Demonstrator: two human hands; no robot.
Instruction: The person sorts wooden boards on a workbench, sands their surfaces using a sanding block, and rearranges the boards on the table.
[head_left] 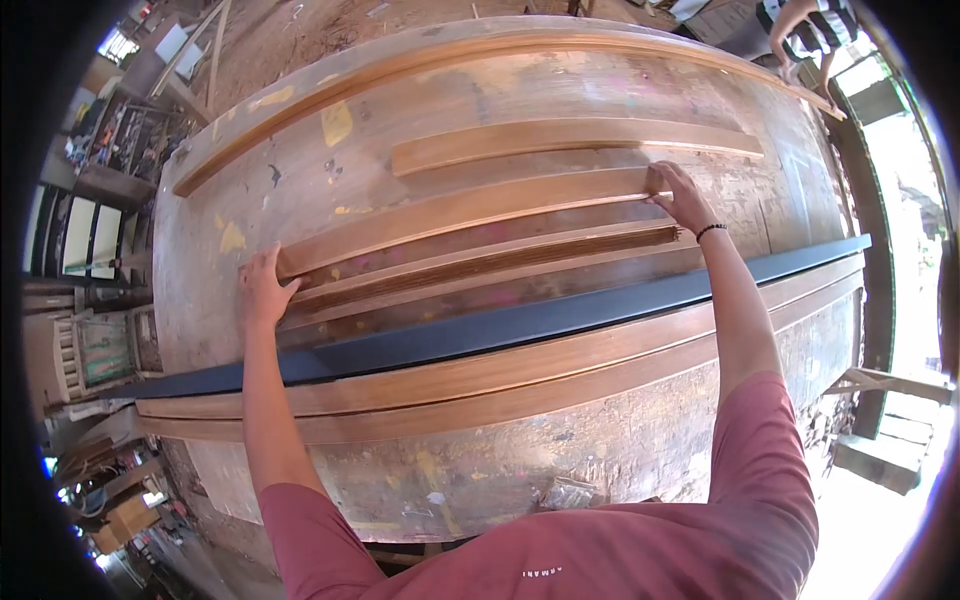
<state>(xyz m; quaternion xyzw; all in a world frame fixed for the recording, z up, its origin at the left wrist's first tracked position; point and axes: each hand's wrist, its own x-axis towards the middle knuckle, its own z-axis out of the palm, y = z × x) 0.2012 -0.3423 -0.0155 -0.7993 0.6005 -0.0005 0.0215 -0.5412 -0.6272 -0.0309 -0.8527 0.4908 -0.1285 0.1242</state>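
Note:
A brown wooden board [470, 212] lies across the worktable, with a hand at each end. My left hand [265, 288] grips its left end, the thumb on the near side and the fingers over the far side. At the other end my right hand [682, 196] pinches the board between thumb and fingers. Just on the near side is a grooved wooden piece [500, 258], its rough channel facing up. Beyond my right hand lies another flat wooden board [570, 136], apart from the held one.
A long dark blue plank [520, 318] and long brown planks [450, 375] lie along the near side. A long thin wooden strip [420, 65] runs along the far edge of the paint-stained worktable [450, 470]. Another person's arm [790, 35] reaches toward the strip's right end.

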